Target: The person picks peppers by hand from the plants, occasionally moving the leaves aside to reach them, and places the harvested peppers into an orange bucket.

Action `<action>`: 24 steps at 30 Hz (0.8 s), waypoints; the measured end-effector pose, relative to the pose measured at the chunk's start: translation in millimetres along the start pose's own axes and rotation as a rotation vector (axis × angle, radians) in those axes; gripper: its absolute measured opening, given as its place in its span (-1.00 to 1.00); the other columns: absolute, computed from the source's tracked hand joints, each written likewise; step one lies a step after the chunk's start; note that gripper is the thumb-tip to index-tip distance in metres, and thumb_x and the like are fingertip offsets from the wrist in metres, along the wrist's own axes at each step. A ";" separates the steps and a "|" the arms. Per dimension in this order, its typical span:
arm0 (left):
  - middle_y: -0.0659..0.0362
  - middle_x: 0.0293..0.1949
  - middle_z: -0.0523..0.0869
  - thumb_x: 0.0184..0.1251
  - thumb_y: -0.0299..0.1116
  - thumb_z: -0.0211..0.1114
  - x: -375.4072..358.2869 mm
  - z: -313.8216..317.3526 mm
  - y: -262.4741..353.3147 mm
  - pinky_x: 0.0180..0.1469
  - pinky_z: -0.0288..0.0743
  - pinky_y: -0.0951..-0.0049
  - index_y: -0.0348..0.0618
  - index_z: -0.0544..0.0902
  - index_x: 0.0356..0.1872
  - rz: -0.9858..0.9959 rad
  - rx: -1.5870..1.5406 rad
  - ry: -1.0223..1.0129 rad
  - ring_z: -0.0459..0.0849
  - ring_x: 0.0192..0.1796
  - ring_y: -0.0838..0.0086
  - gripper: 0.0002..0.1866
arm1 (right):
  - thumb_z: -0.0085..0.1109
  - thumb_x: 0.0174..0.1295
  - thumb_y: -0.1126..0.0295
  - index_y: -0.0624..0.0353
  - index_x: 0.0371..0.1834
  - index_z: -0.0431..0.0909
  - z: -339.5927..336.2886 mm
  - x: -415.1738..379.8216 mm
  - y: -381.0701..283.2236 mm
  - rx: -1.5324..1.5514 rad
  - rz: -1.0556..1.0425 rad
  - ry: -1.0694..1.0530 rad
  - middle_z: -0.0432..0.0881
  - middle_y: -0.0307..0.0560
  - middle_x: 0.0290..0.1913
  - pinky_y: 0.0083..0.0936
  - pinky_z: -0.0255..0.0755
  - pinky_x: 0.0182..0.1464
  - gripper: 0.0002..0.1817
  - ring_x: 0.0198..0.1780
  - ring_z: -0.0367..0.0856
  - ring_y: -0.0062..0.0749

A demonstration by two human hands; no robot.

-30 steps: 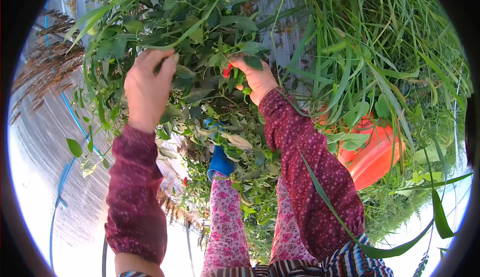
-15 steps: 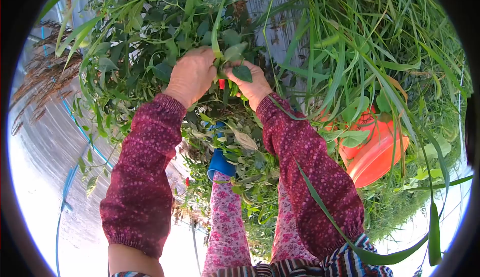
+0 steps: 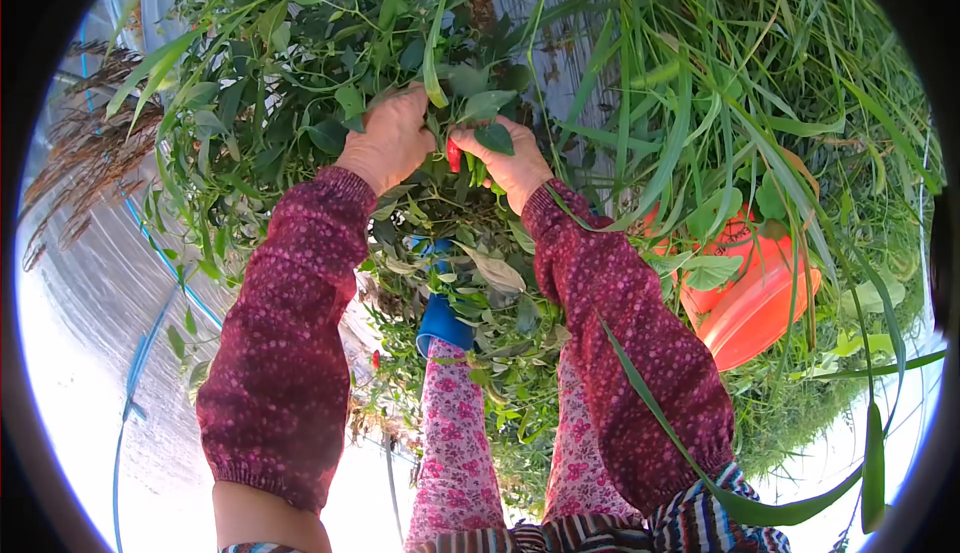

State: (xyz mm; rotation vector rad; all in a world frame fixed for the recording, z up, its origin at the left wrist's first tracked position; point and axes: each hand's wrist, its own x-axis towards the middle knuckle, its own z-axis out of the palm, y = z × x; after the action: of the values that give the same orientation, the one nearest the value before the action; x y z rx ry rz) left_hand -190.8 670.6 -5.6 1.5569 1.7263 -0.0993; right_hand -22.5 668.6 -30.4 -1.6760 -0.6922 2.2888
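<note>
Among the leaves of a pepper plant (image 3: 270,83), both my hands work close together. My right hand (image 3: 516,165) is closed, thumb and fingers pinching a red chili pepper (image 3: 454,156) near its top. Several green peppers (image 3: 477,171) hang below those fingers, and a leaf covers part of the hand. My left hand (image 3: 393,141) sits just left of the red chili, its fingers curled into the foliage. Whatever those fingers hold is hidden by the hand and leaves.
An orange-red bucket (image 3: 755,298) stands tilted in the grass at right. Tall grass (image 3: 720,103) hangs over the right side, and one long blade crosses my right sleeve. A blue boot (image 3: 443,323) shows among the leaves below. Dry brown seed heads (image 3: 95,143) and a blue hose (image 3: 140,363) lie left.
My hands have moved slightly apart, the right one a little to the right and down. More of the red chili and the green peppers shows at my right fingers now.
</note>
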 end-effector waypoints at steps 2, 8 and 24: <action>0.02 -0.15 0.63 0.05 -0.38 0.25 -0.8 -1.1 1.5 0.09 0.44 0.20 -0.19 0.59 -0.16 -0.081 -0.023 -0.074 0.56 0.00 0.11 -0.72 | 0.43 0.01 0.16 -0.04 -0.27 0.59 0.4 -0.1 -0.6 -0.003 0.016 0.033 0.53 -0.41 -0.42 -0.56 0.25 -0.50 -0.72 -0.45 0.42 -0.65; 0.05 -0.31 0.62 -0.02 -0.33 0.33 -38.1 -2.7 13.6 -0.11 0.48 0.17 -0.09 0.63 -0.20 0.162 0.382 -0.013 0.59 -0.13 0.15 -0.71 | 0.37 0.01 0.33 0.11 -0.13 0.54 -7.6 20.3 29.1 -0.347 -0.448 0.149 0.63 -0.14 -0.31 -0.45 0.44 -0.25 -0.66 -0.26 0.57 -0.36; 0.12 -0.29 0.52 -0.12 -0.44 0.31 -69.2 -34.9 5.5 -0.14 0.41 0.23 -0.05 0.61 -0.07 0.341 0.525 0.145 0.54 -0.17 0.19 -0.56 | 0.27 0.05 0.27 0.05 -0.15 0.55 23.8 3.0 11.5 -0.874 -0.539 0.065 0.62 0.02 -0.27 -0.27 0.45 -0.20 -0.71 -0.21 0.60 -0.03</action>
State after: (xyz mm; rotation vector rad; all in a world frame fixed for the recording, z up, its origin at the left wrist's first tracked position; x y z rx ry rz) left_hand -207.9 635.0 61.4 2.2721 1.5907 -0.2906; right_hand -44.7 654.2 -32.9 -1.5269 -2.0336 1.6100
